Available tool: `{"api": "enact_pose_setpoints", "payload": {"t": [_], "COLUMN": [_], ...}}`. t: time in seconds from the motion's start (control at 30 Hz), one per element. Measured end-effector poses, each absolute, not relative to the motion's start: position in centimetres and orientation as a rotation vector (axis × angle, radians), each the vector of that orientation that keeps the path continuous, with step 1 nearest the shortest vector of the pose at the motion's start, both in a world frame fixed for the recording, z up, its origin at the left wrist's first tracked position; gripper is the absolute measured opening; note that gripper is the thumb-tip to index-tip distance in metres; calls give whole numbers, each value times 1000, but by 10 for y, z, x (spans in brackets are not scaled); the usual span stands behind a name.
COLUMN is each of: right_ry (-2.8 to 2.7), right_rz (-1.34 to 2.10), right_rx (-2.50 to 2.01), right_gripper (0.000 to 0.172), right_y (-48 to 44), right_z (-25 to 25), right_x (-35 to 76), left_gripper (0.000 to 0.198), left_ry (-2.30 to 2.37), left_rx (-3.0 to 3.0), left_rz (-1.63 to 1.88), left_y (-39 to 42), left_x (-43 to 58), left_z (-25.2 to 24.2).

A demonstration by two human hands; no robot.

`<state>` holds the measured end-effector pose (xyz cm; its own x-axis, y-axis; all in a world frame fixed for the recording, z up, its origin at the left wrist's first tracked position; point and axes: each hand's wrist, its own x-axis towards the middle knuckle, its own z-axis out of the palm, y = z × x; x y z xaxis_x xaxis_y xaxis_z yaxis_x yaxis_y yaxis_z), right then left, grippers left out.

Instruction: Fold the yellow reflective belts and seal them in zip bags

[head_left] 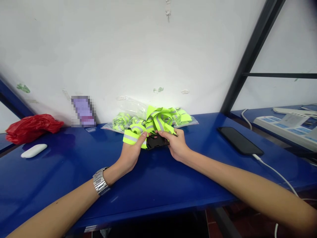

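Note:
Between my two hands is a fluorescent yellow-green reflective strap [159,120] with a grey stripe and a black plastic buckle [156,142]. My left hand [132,152], below a silver wristwatch, pinches the strap at the buckle's left side. With thumb and fingers closed, my right hand [177,143] grips the strap at the buckle's right end. The fingers partly hide the buckle's ends. Behind them, more folded yellow-green straps [121,120] lie in clear plastic bags [135,107] against the wall.
On the blue table [148,185], a red plastic bag [34,127] and a white oval case [34,150] lie at left. A pixelated phone-like object [84,110] leans on the wall. At right are a black phone [240,140] with a white cable [274,172] and a power strip [284,130].

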<state>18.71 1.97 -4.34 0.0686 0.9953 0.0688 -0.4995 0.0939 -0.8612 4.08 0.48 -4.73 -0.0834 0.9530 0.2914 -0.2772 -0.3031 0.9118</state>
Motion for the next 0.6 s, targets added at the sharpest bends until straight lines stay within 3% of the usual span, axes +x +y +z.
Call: {"api": "enact_pose_setpoints", "payload": {"t": [0.37, 0.6], "right_ry": [-859, -1414], "right_rz": [1431, 1054], "right_rx": [-684, -835], "right_gripper": [30, 26], "right_y": [23, 28], "right_z": [-43, -52], "right_x": [190, 204], "left_gripper": [21, 27], "left_ry": [1169, 1346], "left_rx": [1711, 1968], "left_rz": [1587, 1531], "left_y": [16, 15], "left_x": [23, 19], "left_z": [-50, -56]}}
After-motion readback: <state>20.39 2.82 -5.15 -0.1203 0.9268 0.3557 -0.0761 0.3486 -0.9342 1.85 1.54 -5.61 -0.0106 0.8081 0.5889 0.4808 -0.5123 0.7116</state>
